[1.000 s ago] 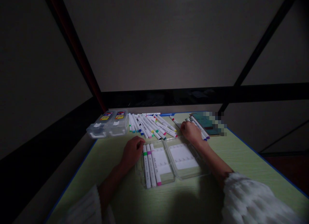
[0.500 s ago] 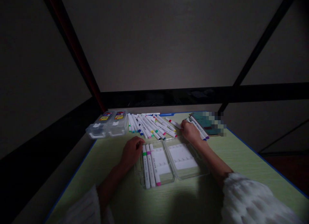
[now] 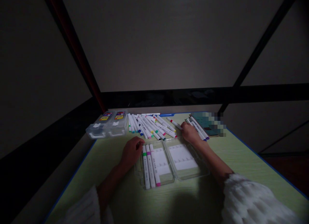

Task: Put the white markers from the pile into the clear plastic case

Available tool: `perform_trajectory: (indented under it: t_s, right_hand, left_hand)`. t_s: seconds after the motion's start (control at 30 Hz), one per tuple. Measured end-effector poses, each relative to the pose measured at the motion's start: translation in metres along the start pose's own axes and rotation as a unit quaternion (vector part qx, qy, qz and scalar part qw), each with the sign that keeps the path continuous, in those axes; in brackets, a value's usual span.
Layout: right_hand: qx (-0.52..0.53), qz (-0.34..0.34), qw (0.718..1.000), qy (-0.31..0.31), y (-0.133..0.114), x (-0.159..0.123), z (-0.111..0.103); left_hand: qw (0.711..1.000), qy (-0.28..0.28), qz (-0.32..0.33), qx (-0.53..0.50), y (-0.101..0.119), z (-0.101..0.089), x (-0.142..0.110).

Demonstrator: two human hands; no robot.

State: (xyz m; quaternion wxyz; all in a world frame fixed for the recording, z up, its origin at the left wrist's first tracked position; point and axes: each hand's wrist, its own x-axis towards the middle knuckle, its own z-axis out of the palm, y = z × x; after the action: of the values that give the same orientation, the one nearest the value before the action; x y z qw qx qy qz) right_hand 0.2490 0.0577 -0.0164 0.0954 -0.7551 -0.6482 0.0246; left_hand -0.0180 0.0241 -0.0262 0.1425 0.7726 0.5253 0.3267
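A clear plastic marker case (image 3: 176, 177) lies open on the table, with several white markers (image 3: 149, 167) side by side in its left half. My left hand (image 3: 131, 150) rests at that half's upper left corner, fingers curled; whatever they may grip is hidden. Beyond the right half, my right hand (image 3: 190, 132) is closed on the end of a white marker with a red band (image 3: 174, 123), which points away to the left. Just right of these fingers lie a few more white markers (image 3: 199, 127) with purple and blue ends.
A loose pile of white markers (image 3: 151, 125) with coloured ends covers the table's far middle. Two closed clear cases (image 3: 117, 127) with handles stand left of it. At the far right lies a green flat item (image 3: 205, 122), partly pixelated. A wall rises behind the table (image 3: 101, 159).
The red-banded marker and my right hand have shifted very slightly to the right. My left hand and the open case look the same.
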Motion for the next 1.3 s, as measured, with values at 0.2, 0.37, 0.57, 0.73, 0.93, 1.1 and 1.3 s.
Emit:
perform_trajectory:
  t_s: [0.2, 0.37, 0.57, 0.73, 0.93, 1.1, 1.3]
  right_hand:
    - [-0.005, -0.003, 1.0, -0.008, 0.0, 0.002, 0.002]
    - [-0.005, -0.012, 1.0, -0.011, -0.001, -0.001, -0.001]
    - [-0.007, 0.002, 1.0, -0.015, -0.003, -0.004, -0.004]
    - [-0.004, 0.005, 1.0, 0.008, -0.005, -0.008, -0.009]
    - [0.006, 0.002, 0.998, 0.055, -0.003, -0.02, -0.017]
    - [0.042, -0.03, 0.994, 0.093, 0.001, -0.038, -0.025]
    - [0.107, -0.098, 0.983, 0.113, -0.008, -0.063, -0.029]
  left_hand:
    - [1.0, -0.004, 0.002, 0.004, 0.0, 0.0, 0.0]
    - [1.0, -0.001, 0.01, -0.001, 0.001, -0.001, 0.0]
    - [1.0, -0.001, 0.01, 0.003, 0.002, -0.002, 0.0]
    - [1.0, -0.001, 0.015, 0.002, 0.001, -0.002, -0.001]
    - [1.0, 0.001, 0.022, -0.008, 0.0, -0.001, 0.0]
    - [1.0, -0.007, 0.019, 0.002, 0.001, -0.002, 0.001]
    - [1.0, -0.011, 0.018, 0.01, 0.003, -0.003, 0.0]
